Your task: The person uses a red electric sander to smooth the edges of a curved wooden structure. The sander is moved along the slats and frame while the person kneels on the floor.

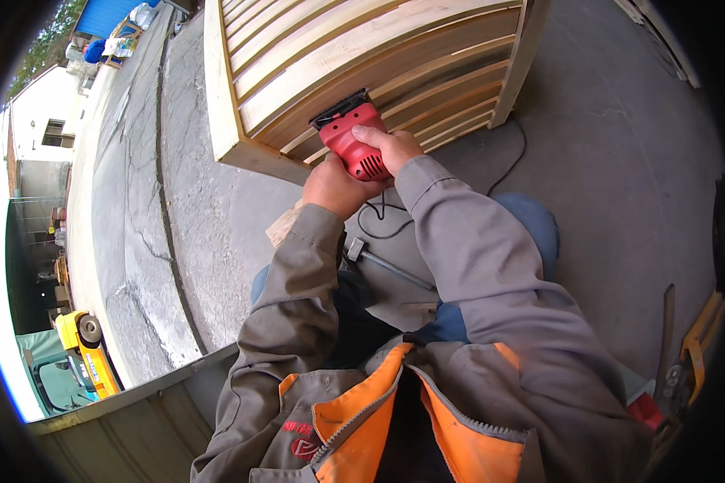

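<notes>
Orange-lined gray work jacket (354, 402) occupies the near foreground, sleeves (491, 258) extended forward. Beyond it, a metal hammer (396, 270) lies on the gray concrete floor (620, 161), near a looped black cord (387, 237). Between the left hand (330, 187) and right hand (395, 148) sits a red power sander (353, 145). Both hands are closed around it: the left grips its lower left side; the right clasps its right side, thumb on top. The black base plate (340, 109) meets a slatted wooden frame (362, 66). Farther left, cracked pavement (125, 225) extends toward a yellow wheeled vehicle (95, 358) and a white building (44, 101).
</notes>
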A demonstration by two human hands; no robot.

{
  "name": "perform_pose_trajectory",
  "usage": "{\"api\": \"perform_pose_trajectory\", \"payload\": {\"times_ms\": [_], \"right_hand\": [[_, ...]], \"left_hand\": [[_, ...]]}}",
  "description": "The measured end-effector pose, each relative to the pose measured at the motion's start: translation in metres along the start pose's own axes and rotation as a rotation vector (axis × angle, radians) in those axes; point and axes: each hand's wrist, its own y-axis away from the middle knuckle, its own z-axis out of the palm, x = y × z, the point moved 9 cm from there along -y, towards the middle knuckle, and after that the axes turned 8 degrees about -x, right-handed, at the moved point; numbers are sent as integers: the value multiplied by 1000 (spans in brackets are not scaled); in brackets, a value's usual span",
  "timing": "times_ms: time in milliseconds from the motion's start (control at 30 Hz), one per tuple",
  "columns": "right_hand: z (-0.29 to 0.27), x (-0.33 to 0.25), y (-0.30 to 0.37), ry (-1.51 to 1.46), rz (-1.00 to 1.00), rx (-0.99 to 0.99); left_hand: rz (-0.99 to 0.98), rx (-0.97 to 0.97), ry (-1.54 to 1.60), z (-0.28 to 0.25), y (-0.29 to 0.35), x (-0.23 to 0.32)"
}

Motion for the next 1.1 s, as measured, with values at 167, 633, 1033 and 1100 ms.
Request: {"api": "perform_pose_trajectory", "payload": {"times_ms": [167, 633, 1033, 1100], "right_hand": [[47, 14, 1, -54, -20, -31], [47, 3, 4, -60, -111, 11], [-23, -28, 12, -210, -83, 84], [-30, -30, 13, -281, -93, 67]], "left_hand": [[-36, 45, -42, -26, 20, -31], [-19, 42, -115, -37, 16, -24], [26, -45, -132, -18, -11, 45], [31, -70, -146, -12, -16, 53]]}}
